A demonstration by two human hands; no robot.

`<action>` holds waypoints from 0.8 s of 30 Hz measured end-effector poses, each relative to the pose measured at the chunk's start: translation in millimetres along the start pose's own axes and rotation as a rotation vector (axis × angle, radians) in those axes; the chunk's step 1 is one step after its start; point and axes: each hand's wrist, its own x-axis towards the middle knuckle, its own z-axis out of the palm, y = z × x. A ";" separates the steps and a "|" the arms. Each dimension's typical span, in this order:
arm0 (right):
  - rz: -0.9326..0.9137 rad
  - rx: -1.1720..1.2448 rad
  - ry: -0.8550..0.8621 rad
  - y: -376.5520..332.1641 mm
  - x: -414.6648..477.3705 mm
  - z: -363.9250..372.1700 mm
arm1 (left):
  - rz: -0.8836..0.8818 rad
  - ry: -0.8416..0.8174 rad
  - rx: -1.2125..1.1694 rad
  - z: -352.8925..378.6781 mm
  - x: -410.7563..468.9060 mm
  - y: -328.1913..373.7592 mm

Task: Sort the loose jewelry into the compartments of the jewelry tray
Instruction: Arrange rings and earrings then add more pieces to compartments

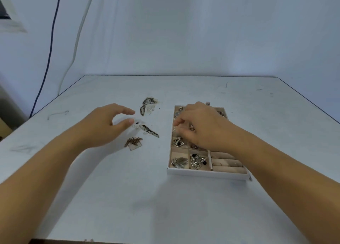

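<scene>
The left hand (pixel 110 123) hovers well to the left of the jewelry tray (pixel 207 174). Its thumb and fingers are spread in a loose curve and hold nothing. The right hand (pixel 201 127) hangs over the tray's middle compartments with its fingers curled down into them. I cannot tell whether they pinch anything. This hand and its wrist hide most of those compartments.

At the tray's near left corner lies a silver leaf brooch (pixel 179 162), and a cluster of pearls and silver (pixel 197 161) sits in the compartment to the right of it.

Loose pieces lie on the table (pixel 184 207) left of the tray:
- a long speckled piece (pixel 149 131)
- a small dark bead (pixel 137 122), just off the left thumb
- a brown chain (pixel 133 141)
- two more speckled pieces (pixel 147 104), farther back

A small checkered item (pixel 207 103) sits just beyond the tray's far edge. A blue cable (pixel 49 50) and a white cable (pixel 79 32) hang on the wall far to the left.
</scene>
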 end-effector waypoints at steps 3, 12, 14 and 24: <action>-0.047 -0.056 -0.088 -16.9 15.4 9.1 | 0.003 -0.050 0.013 6.3 -8.4 -14.9; -0.059 -0.097 -0.220 -51.7 53.2 38.6 | 0.033 -0.080 0.045 12.5 -21.3 -37.0; -0.053 -0.092 -0.236 -54.5 58.2 44.6 | 0.057 -0.081 0.049 13.9 -23.0 -37.3; -0.086 -0.171 -0.163 -52.5 62.0 48.4 | 0.090 -0.107 0.063 25.2 -29.6 -31.5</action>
